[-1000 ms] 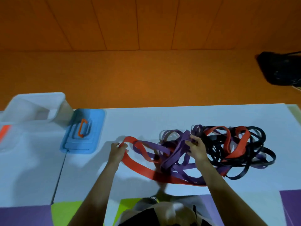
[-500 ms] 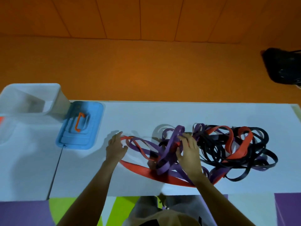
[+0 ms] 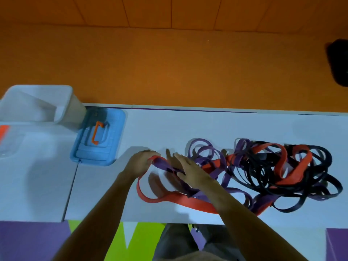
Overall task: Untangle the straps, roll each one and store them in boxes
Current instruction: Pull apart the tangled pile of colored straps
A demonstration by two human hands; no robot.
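Note:
A tangle of red, purple and black straps (image 3: 263, 172) lies on the white table (image 3: 169, 129), right of centre. One wide red strap (image 3: 162, 199) loops out of the pile toward the left. My left hand (image 3: 140, 162) grips the far end of that red loop with curled fingers. My right hand (image 3: 190, 171) lies flat, fingers straight, on a purple strap (image 3: 165, 165) crossing the red loop. A clear plastic box (image 3: 37, 104) stands at the table's far left corner.
A blue lid (image 3: 113, 129) with an orange handle lies beside the clear box. Another clear lid or box with an orange mark (image 3: 3, 132) sits at the left edge. A dark object (image 3: 339, 63) lies on the orange floor, far right. The table's near edge is just below my forearms.
My right hand has left the middle of the tangle and moved left onto the purple strap near my left hand. My left hand has closed round the red loop's end.

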